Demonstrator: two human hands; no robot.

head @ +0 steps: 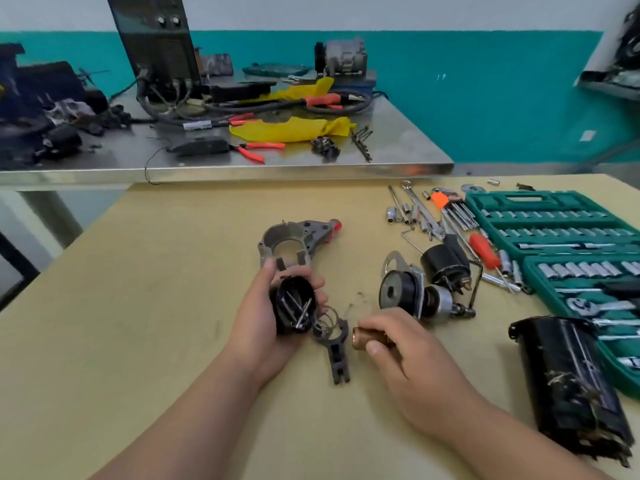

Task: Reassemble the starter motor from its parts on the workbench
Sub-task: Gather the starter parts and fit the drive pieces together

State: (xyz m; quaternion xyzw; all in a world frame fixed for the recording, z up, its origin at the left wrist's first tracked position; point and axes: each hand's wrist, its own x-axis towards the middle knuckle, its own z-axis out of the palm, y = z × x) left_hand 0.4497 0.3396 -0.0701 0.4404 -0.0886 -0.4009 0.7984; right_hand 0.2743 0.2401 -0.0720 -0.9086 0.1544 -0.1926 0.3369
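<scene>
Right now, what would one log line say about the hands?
left hand: holds black cap with bolts inside | right hand: pinches copper sleeve | fork lever: lies between them

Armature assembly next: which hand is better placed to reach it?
Probably right: the right hand lies beside the armature assembly, holding only a copper sleeve; the left hand grips the screw-filled black cap farther off.

Both forearms are bare. The left forearm enters from 7 o'clock and runs toward 1 o'clock. The left hand (258, 320) is turned palm inward, its fingers and thumb curled round a black cap (294, 308). The right forearm enters from 5 o'clock and runs toward 11 o'clock. The right hand (412, 358) is palm down, thumb and fingers pinching a copper cylinder (367, 337). The hands are near each other but apart.
</scene>
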